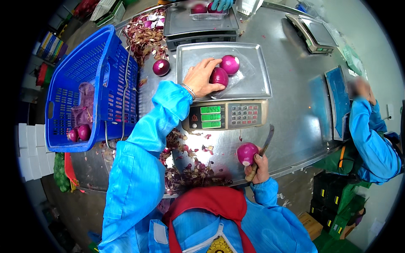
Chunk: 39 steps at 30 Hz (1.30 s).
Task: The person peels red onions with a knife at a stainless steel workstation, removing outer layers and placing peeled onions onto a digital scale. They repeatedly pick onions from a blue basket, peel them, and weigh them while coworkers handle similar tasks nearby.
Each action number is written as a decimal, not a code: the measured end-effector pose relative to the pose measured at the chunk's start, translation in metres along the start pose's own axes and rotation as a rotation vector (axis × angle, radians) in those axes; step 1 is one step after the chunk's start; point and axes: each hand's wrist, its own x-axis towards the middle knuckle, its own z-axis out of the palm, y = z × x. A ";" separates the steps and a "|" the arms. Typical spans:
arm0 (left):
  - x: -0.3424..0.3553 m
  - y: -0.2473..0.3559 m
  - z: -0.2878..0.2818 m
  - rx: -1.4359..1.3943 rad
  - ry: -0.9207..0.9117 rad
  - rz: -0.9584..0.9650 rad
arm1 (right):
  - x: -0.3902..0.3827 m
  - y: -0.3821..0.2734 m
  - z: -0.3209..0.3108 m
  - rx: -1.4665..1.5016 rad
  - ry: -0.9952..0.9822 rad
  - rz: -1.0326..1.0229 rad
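My left hand (199, 79) reaches over the metal pan (253, 89) of a digital scale (226, 119), its fingers curved round a peeled red onion (220, 78). Touching that onion on its far right side is a second peeled red onion (230, 64). Under them shows part of a clear plastic tray (240, 80). Near the table's front edge, my right hand (261, 169) holds another red onion (247, 154), root end showing, together with a knife (267, 140). The curved blade points up and away, and the handle lies in my palm. A loose red onion (161, 67) sits left of the pan.
A blue basket (99, 90) with a few onions and a net bag stands at left. Onion skins (145, 38) are heaped behind it and scattered in front. Another scale (200, 25) stands beyond, beside a gloved hand (222, 4). A co-worker's sleeve (367, 126) is at right.
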 end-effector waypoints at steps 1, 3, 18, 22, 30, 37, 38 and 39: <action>0.002 -0.002 -0.004 -0.013 -0.044 0.022 | 0.003 -0.002 -0.001 0.000 -0.002 -0.003; 0.009 -0.006 -0.016 -0.041 -0.134 0.065 | 0.007 -0.004 -0.002 0.009 -0.009 -0.001; 0.032 0.029 0.003 0.452 -0.095 -0.009 | 0.021 0.000 -0.027 0.069 0.027 0.101; 0.051 0.023 -0.003 0.396 -0.230 -0.134 | 0.028 0.000 -0.032 0.046 -0.051 0.078; 0.056 0.014 -0.006 -0.066 -0.165 -0.089 | 0.016 -0.014 -0.060 0.099 -0.037 0.009; 0.101 0.133 0.054 -0.345 -0.270 0.323 | -0.005 -0.022 -0.106 0.266 0.029 -0.092; 0.106 0.157 0.070 -0.298 -0.301 0.323 | -0.009 -0.024 -0.110 0.310 0.042 -0.111; 0.108 0.179 0.086 -0.245 -0.342 0.306 | -0.014 -0.027 -0.113 0.323 0.046 -0.118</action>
